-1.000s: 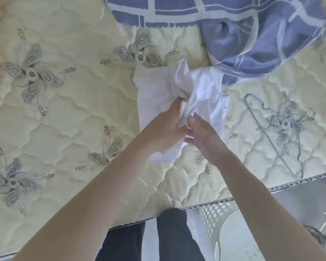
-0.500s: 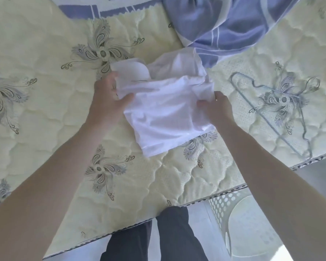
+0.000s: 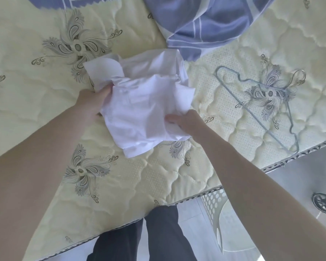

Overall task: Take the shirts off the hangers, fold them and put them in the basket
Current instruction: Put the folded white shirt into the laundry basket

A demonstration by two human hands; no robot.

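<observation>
both hands hold the white shirt point(image 3: 145, 108), which lies bunched between them on the bed point(image 3: 139, 178). the left hand point(image 3: 90, 104) grips its left edge with fingers curled into the cloth, and the right hand point(image 3: 184, 121) pinches its lower right part. the shirt is off the hanger point(image 3: 262, 102), which lies bare on the bed to the right of the right hand, apart from it. the fold looks to me loose and uneven: some layers stick out beyond the hands and one corner points back toward the person. if the shirt is lifted like this, the thin cloth may slide and the bundle may open, because only two edges are held. the basket point(image 3: 213, 204) stands below the bed edge, under the right forearm and mostly hidden, so a drop made without looking could land on its rim or on the floor. a sweep to the right could catch the hanger and pull it along. the blue cloth point(image 3: 205, 21) lies just beyond the shirt; i cannot tell if they touch, but a wide smoothing move could drag it in.
</observation>
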